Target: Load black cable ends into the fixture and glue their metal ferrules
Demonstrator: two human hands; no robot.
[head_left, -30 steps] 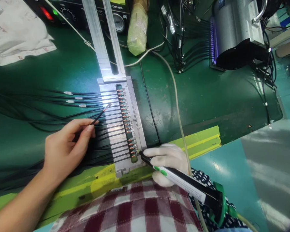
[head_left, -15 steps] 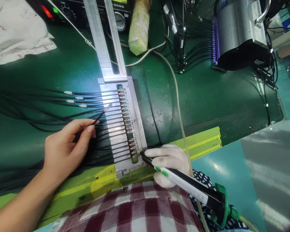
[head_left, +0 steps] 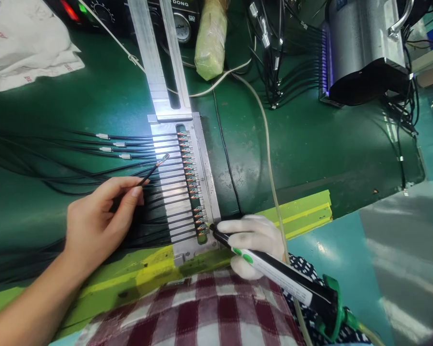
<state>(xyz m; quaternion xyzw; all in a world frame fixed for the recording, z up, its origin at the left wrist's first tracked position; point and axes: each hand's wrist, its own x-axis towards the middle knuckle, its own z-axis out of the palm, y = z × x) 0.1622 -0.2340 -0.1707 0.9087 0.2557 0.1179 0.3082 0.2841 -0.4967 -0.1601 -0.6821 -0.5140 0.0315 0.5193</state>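
My bare left hand pinches a thin black cable between thumb and forefinger. Its small metal-tipped end points up and right, above the metal fixture. A row of cable connectors lies in the fixture's slot, with their black cables running off to the left. In a white glove, my right hand is wrapped round a dispensing syringe, black with a white label and a green adapter at its back. The syringe's tip is by the connectors near the slot's lower end; whether it touches them I cannot tell.
A slotted metal bar extends behind the fixture, towards a black control box with a gauge. A plastic-wrapped yellowish bundle stands beside it. The silver lamp housing is at right. A pale hose crosses the green table; white cloth lies left.
The whole view has shifted slightly. Both hands keep the same hold, and the cable end and syringe tip stay at nearly the same spots over the fixture.
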